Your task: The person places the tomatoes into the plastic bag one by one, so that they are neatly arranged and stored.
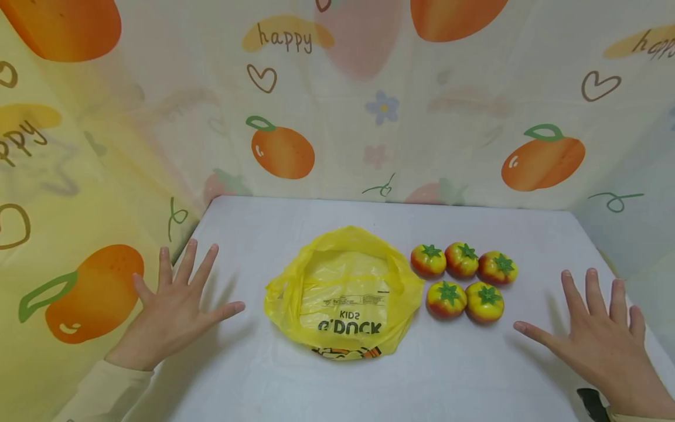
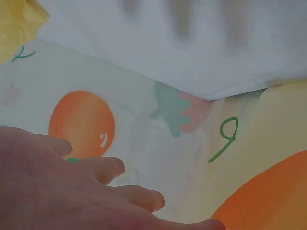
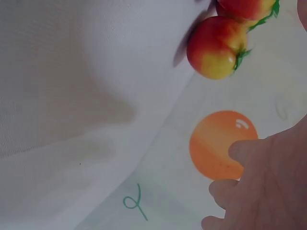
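Observation:
A yellow plastic bag (image 1: 343, 346) lies on the table with its mouth spread wide and black print showing inside. Right of it sit several red-and-yellow toy tomatoes (image 1: 447, 300) with green leafy tops, in two rows. My left hand (image 1: 176, 310) hovers over the table's left side, fingers spread, holding nothing. Over the right side my right hand (image 1: 606, 340) is likewise spread, with its thumb toward the tomatoes. In the left wrist view a corner of the bag (image 2: 19, 26) shows at top left. The right wrist view catches a tomato (image 3: 216, 48) near the top.
The table (image 1: 327, 392) has a white cover. Behind it hangs a patterned curtain (image 1: 337, 99) with oranges and hearts, and a yellowish side curtain (image 1: 105, 217) runs along the left. A small dark object (image 1: 593, 404) shows by the right wrist.

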Demonstrator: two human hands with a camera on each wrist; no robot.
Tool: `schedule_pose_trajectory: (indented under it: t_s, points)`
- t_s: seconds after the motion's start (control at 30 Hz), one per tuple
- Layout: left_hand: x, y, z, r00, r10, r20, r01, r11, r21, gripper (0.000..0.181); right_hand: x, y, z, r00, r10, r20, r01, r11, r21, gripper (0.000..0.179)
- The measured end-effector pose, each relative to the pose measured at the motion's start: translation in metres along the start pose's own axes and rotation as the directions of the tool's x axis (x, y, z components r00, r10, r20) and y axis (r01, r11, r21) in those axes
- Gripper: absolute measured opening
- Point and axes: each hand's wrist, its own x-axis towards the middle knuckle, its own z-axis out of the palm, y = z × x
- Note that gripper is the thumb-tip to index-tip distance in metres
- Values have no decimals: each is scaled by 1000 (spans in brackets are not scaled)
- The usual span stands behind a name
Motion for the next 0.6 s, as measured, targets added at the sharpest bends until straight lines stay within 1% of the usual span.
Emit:
schedule_pose_trajectory:
  t_s: [0.2,0.3,0.43,0.6]
  points:
    - [0,3,0,1000,1,4,-1,1000,-8,118,-2,-6,0,1000,-5,11,4,1000,20,144]
    - [1,7,-1,1000,1,21,-1,1000,-25,118,-2,-10,-1,1000,-23,6,23,999,30,142]
    - [3,17,-2,998,1,62,4,997,-74,117,-1,-17,-5,999,-50,-1,50,998,41,141]
    - [9,35,-2,995,20,93,-5,987,-158,114,-2,-28,-9,995,-100,-8,100,993,57,140]
